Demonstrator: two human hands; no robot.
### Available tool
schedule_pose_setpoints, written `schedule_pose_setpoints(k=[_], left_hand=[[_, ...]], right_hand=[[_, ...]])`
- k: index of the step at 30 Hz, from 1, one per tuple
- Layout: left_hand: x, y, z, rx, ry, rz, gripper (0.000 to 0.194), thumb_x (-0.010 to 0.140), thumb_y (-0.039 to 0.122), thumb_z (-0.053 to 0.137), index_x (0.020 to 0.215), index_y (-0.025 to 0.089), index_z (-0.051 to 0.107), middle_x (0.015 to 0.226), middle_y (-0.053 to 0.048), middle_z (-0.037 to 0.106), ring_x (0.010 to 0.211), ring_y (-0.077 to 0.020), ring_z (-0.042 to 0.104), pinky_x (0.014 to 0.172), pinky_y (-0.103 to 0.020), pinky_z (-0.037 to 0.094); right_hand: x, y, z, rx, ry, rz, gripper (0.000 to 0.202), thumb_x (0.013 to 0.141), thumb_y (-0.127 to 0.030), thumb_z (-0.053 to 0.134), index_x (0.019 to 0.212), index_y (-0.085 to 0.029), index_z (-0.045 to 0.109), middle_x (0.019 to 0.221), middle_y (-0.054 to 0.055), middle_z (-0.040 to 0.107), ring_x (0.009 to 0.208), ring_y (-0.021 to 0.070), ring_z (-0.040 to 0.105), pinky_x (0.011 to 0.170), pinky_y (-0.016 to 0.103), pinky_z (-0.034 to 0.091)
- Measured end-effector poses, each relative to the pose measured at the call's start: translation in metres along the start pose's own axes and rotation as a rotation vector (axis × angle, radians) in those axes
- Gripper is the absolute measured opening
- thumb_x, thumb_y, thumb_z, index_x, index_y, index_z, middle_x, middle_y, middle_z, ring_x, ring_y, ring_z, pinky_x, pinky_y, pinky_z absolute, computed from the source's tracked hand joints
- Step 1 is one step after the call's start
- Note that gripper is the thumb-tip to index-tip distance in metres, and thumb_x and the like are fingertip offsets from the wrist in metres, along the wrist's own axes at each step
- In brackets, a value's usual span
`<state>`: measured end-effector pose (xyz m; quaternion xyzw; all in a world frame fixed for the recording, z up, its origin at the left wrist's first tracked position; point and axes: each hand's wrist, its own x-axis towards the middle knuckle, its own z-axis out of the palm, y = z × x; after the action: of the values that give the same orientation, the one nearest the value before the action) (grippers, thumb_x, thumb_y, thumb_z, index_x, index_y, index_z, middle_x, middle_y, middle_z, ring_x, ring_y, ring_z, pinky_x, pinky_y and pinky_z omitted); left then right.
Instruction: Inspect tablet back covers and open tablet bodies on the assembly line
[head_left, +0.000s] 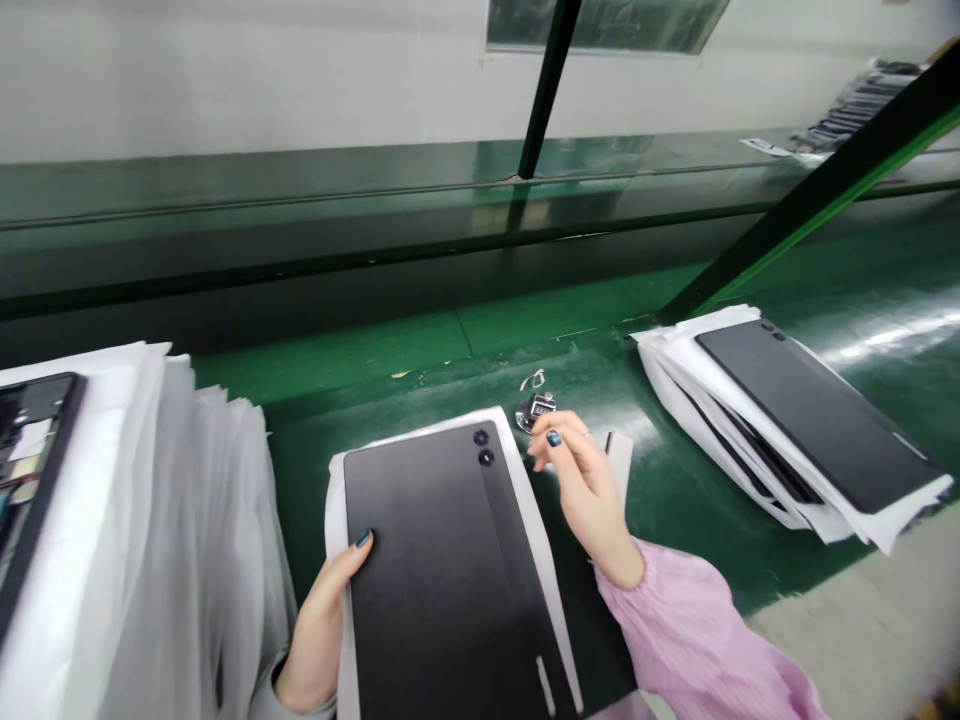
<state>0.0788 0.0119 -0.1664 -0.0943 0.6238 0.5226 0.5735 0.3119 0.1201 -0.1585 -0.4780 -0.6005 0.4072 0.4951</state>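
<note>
Lengthwise, and flanked on both sides

I'm watching remotely as the green bench (652,510) is carrying a dark tablet (427,560) on a white sheet (336,500), its long axis running away from me, leaning slightly left. The left hand (322,625) is nearer, gripping the left long edge, thumb on top. The right hand (583,480) is hovering off the far right corner, fingertips curling close to the thumb; whether they're pinching the small metal piece (537,404), I'm not managing to tell.
</note>
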Motion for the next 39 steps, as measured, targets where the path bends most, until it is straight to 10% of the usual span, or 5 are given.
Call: schedule_pose_setpoints(k=[6,11,18,39], left_hand=[[-0.008,0.028,0.021,-0.189,0.023,-0.148,0.026,0.086,0.018,0.054,0.071,0.015,0.075,0.063,-0.007,0.075,0.084,-0.0304,0.077,0.082,-0.041,0.063],[-0.009,0.032,0.018,-0.229,-0.106,-0.229,0.027,0.09,0.025,0.05,0.077,0.015,0.071,0.071,-0.009,0.077,0.078,-0.0309,0.076,0.078,-0.043,0.062],[-0.015,0.037,0.021,-0.287,-0.185,-0.286,0.036,0.096,0.025,0.042,0.11,0.006,0.07,0.079,-0.012,0.079,0.081,-0.0304,0.077,0.081,-0.042,0.061],[-0.018,0.039,0.017,-0.309,-0.228,-0.363,0.043,0.098,0.03,0.044,0.121,0.004,0.068,0.085,-0.014,0.081,0.089,-0.0343,0.077,0.09,-0.048,0.059]], right_hand=[[-0.003,-0.005,-0.001,0.338,-0.318,0.342,0.033,0.09,-0.055,0.065,0.086,-0.021,0.067,0.061,-0.004,0.052,0.042,0.0088,0.038,0.039,0.022,0.031],[-0.004,-0.012,-0.003,0.669,-0.56,0.632,0.039,0.082,-0.048,0.077,0.11,-0.023,0.069,0.071,-0.003,0.065,0.044,0.0109,0.057,0.039,0.021,0.048],[-0.013,-0.005,-0.001,0.764,-0.62,0.623,0.055,0.073,-0.06,0.081,0.114,-0.025,0.071,0.075,0.002,0.074,0.052,0.019,0.072,0.049,0.028,0.057],[-0.021,0.001,-0.001,0.763,-0.676,0.487,0.054,0.071,-0.067,0.078,0.112,-0.031,0.076,0.096,0.008,0.078,0.076,0.0255,0.074,0.064,0.04,0.061]])
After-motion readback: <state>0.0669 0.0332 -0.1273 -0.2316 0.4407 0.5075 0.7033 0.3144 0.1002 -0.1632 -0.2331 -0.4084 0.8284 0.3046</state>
